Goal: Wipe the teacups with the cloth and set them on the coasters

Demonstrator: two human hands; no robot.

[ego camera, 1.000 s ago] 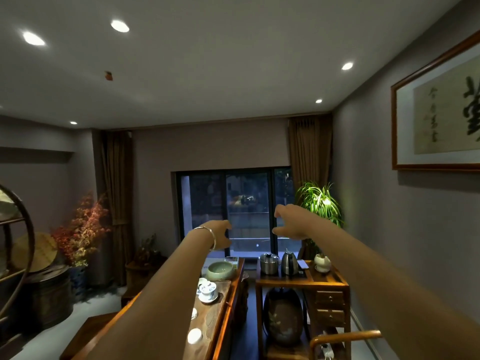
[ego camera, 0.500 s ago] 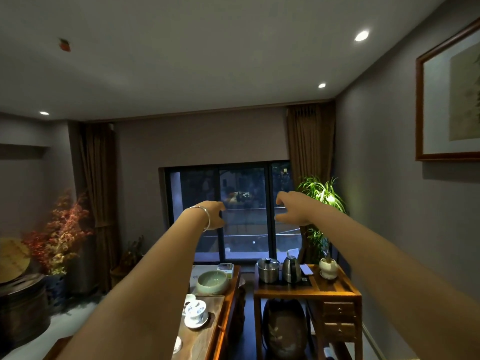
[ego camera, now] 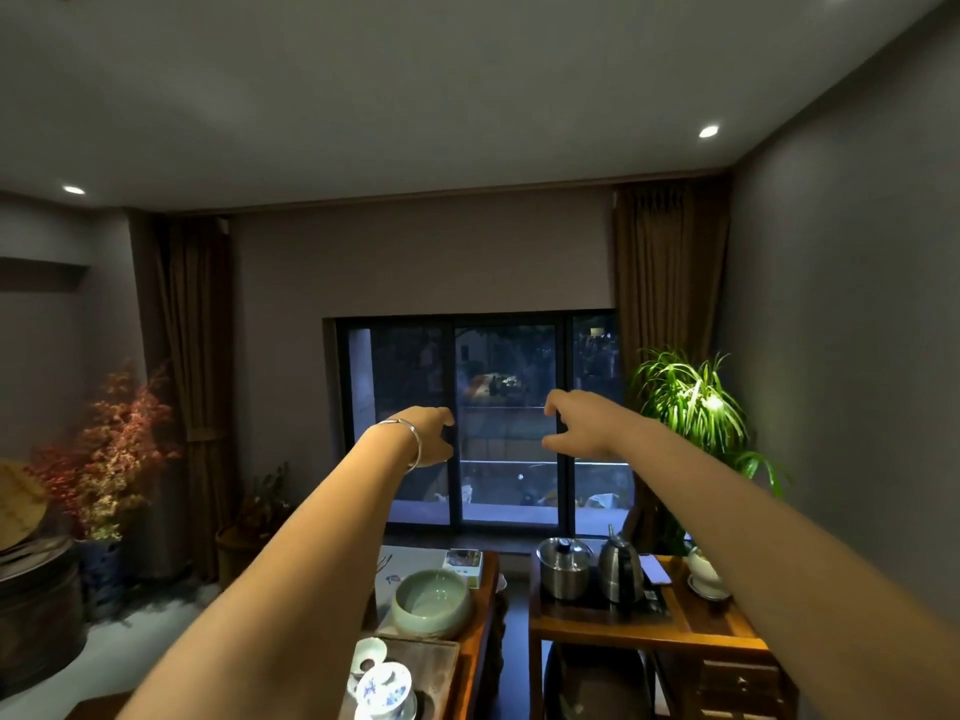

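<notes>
Both bare arms stretch forward at chest height, the left hand (ego camera: pixel 434 436) and right hand (ego camera: pixel 574 426) loosely curled and holding nothing, well above the long wooden tea table (ego camera: pixel 475 662), where a blue-and-white lidded porcelain teacup (ego camera: pixel 384 691) sits near a celadon green bowl (ego camera: pixel 431 602).

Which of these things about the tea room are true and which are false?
1. Both hands are stretched out in the air, holding nothing. True: left hand, right hand.
2. The bracelet is on the right wrist. False: it is on the left wrist.
3. The green bowl sits on the tea table. True.
4. The metal kettle is on the floor. False: it stands on the side table.
5. A hand is wiping the blue-and-white lidded cup. False: nothing touches it.
</notes>
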